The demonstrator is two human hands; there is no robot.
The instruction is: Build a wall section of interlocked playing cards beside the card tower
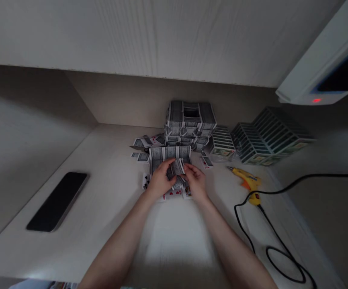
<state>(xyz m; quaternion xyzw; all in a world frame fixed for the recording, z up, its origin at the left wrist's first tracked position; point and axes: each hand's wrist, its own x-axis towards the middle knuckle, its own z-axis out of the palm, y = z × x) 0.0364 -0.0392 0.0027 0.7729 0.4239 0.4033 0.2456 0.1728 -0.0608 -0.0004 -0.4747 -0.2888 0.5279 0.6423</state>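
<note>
Cards held pinched by left grip and right grip at centre; card tower behind could be toppled by a knock.

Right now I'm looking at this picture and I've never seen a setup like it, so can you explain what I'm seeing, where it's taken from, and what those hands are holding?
There is no machine here, just a person's two bare hands. The picture comes from a camera worn on their head, looking forward and down. The left hand and right hand together hold a small bunch of playing cards in their fingers. Just behind stands a panel of cards, and beyond it a tall stacked structure of cards. Loose cards lie on the pale desk. To the right are rows of cards and a yellow glue gun with a black cord; to the left lies a phone.
</note>
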